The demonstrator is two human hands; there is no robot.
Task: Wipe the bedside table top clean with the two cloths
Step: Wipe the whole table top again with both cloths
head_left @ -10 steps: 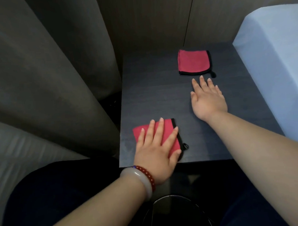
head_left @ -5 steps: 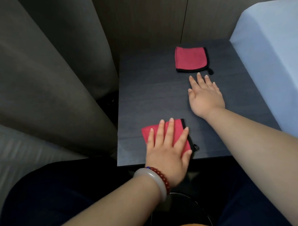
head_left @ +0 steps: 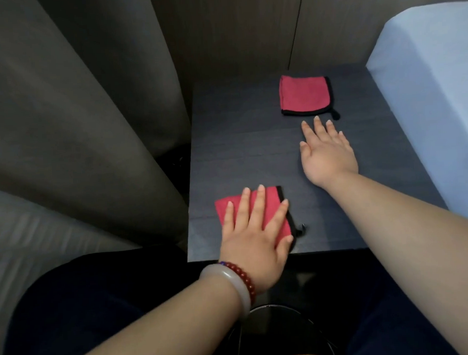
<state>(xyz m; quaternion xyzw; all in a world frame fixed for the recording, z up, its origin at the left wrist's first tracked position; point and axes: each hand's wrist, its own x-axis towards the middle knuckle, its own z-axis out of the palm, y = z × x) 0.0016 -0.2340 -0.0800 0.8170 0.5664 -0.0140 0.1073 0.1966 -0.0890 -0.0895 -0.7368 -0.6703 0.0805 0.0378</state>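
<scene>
The dark bedside table top (head_left: 239, 139) carries two red cloths with black edging. My left hand (head_left: 254, 238) lies flat with fingers spread on the near red cloth (head_left: 272, 202) by the table's front edge, pressing it down. The far red cloth (head_left: 304, 93) lies alone toward the back of the table. My right hand (head_left: 327, 153) rests palm down on the bare table top with nothing in it. Its fingertips stop just short of the far cloth's front edge.
A grey curtain (head_left: 78, 135) hangs close along the table's left side. A bed with a pale blue sheet (head_left: 435, 93) borders the table on the right. Wood wall panels (head_left: 248, 29) stand behind. My dark-clothed lap (head_left: 99, 304) is below the front edge.
My left hand slid the near cloth to the right, then a little back to the left along the front edge. My right hand has stayed just in front of the far cloth.
</scene>
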